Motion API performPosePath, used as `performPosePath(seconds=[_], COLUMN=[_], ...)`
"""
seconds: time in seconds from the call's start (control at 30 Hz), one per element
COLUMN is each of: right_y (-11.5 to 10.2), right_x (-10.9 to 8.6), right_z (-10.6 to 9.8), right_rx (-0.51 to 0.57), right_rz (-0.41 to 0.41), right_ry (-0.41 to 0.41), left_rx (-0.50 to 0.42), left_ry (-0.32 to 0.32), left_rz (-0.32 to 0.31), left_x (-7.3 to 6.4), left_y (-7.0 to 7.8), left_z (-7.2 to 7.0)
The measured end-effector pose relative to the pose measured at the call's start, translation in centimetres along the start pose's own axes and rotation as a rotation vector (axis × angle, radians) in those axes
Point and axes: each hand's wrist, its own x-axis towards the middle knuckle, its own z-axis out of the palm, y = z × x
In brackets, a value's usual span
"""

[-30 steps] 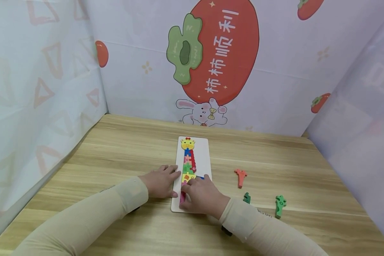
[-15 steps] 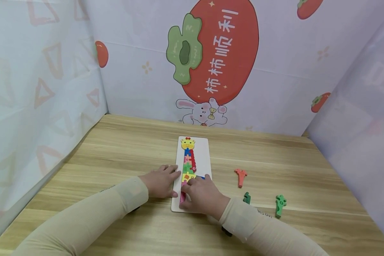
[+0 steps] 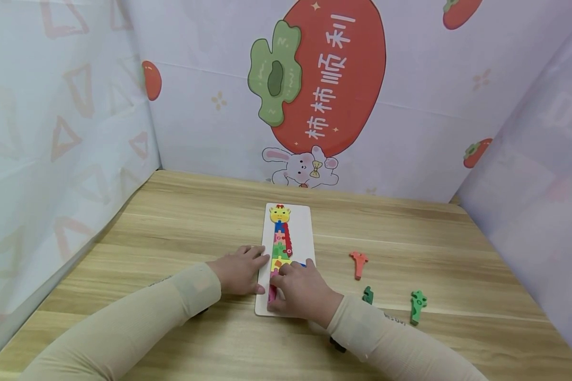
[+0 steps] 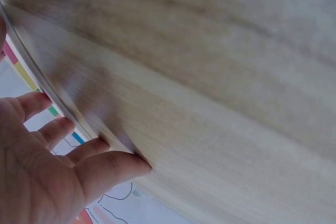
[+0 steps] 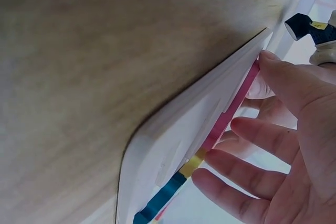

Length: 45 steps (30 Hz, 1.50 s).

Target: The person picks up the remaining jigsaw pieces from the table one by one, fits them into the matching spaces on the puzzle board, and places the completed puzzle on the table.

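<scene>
A white puzzle board (image 3: 304, 227) lies on the table with a giraffe picture built from coloured pieces. At its far end is the yellow giraffe head (image 3: 279, 214); blue, pink, green and yellow neck pieces run down from it beside a red piece (image 3: 287, 239). My right hand (image 3: 305, 293) pinches a pink puzzle piece (image 3: 271, 292) at the board's near end, thumb and fingertips along it in the right wrist view. This hand partly covers a blue piece (image 5: 160, 199). My left hand (image 3: 238, 271) rests at the board's left edge, fingers loosely spread, holding nothing.
Right of the board lie an orange giraffe-shaped piece (image 3: 359, 264), a green giraffe-shaped piece (image 3: 417, 307) and a dark green piece (image 3: 368, 294), partly behind my right sleeve. Printed cloth walls (image 3: 209, 132) stand along the back and sides of the wooden table (image 3: 195, 222).
</scene>
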Motion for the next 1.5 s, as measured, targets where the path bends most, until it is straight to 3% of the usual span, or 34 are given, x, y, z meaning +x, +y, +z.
performPosePath(seconds=[1.0,1.5], right_y=[0.9,1.2], right_x=[-1.3,-1.8], right_z=[-0.7,-0.8], right_rx=[0.068,0.051], right_rz=[-0.010,-0.012], right_ry=[0.116,0.176], left_rx=[-0.016,-0.017], left_ry=[-0.023,-0.026], left_rz=[-0.007,-0.022], left_x=[-0.6,-0.4], left_y=[0.6,0.6], left_z=[-0.7,-0.5])
